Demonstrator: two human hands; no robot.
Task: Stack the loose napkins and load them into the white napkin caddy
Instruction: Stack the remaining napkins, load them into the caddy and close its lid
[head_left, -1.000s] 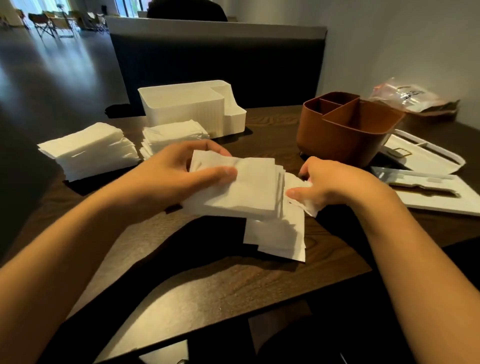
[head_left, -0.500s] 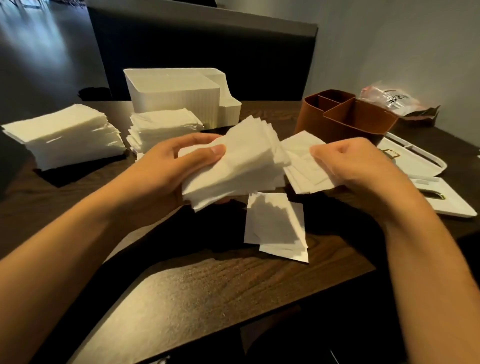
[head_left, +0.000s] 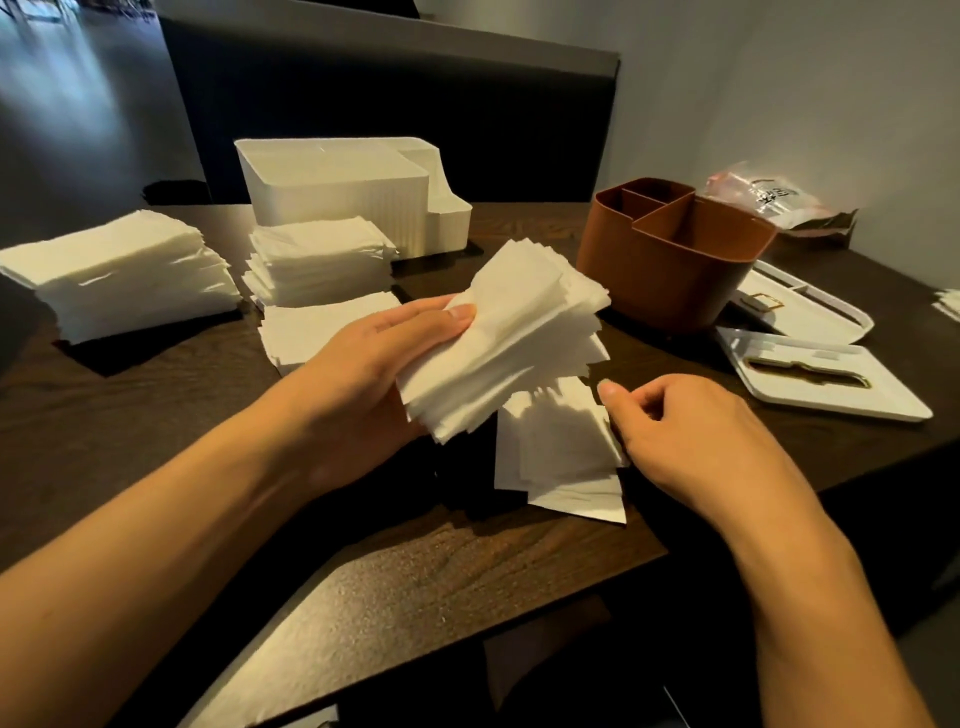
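Left hand clamped on a thick, fanned wad of napkins, thumb on top, fingers beneath, wad held tilted above the table near its front edge. Right hand down at the table, fingers loosely curled, fingertips touching the right side of the loose napkins lying flat just below the wad; whether any sheet is actually pinched cannot be told. Changed since half a second ago: right hand then held a small bunch up beside the wad, now holds none, and the wad looks thicker. Taken to mean the bunch was merged into the left-hand wad and the next pickup is starting. Gathering judged part done; loading not begun. White napkin caddy upright toward the far edge, left of centre, ribbed plastic walls, rounded corners, a lower side pocket on its right; large compartment appears to hold nothing. In front of it, a squared napkin stack with a thin flat layer nearer, partly behind the left hand. Larger stack toward the left edge. Napkins thin, matte, soft, square-folded, edges ragged where misaligned. Brown caddy right of centre, smooth, divided into compartments. Two flat white lids toward the right edge, a crinkled clear bag at the far right corner. Table dark wood grain, slight sheen.
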